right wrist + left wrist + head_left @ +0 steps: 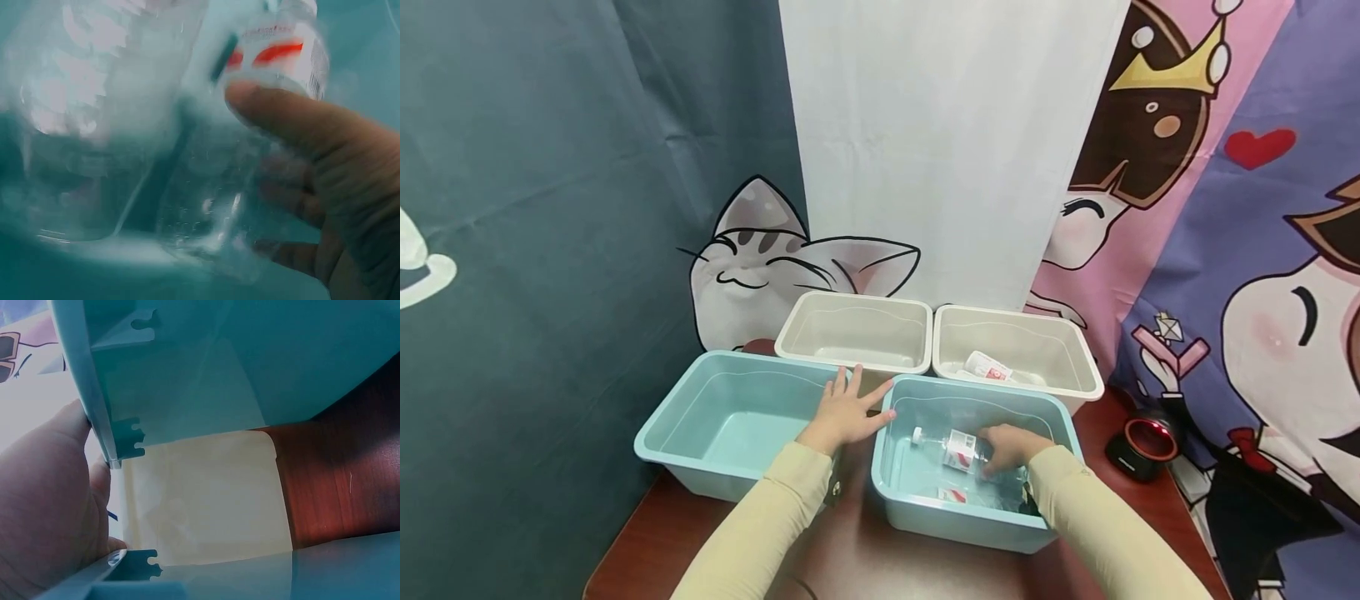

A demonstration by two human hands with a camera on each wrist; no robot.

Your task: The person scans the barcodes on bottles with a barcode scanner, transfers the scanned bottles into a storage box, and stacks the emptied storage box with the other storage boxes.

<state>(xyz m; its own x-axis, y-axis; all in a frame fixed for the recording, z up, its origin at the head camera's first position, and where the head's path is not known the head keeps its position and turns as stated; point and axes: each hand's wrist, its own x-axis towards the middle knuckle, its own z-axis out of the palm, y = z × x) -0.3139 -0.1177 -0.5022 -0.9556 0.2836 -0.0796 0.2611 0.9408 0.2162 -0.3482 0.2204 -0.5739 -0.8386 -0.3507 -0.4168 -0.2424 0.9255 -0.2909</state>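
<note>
My right hand (1013, 447) reaches into the right light-blue bin (962, 523) and grips a clear plastic bottle (959, 450) lying on its side. It has a white cap and a red-and-white label. In the right wrist view, my thumb (275, 106) lies across the bottle near its label, with the fingers partly seen through the plastic. Beside it lies a second clear bottle (81, 156), blurred. My left hand (844, 414) spreads its fingers over the neighbouring rims of the two blue bins. The left wrist view shows that hand (50, 506) at a bin's rim.
To the left stands another light-blue bin (752, 433). Behind are two off-white bins (853, 333), the right one (1037, 342) with a white bottle (987, 367) inside. A black scanner-like device (1138, 450) glows red at the right of the brown table (850, 558). Printed curtains (925, 150) hang behind.
</note>
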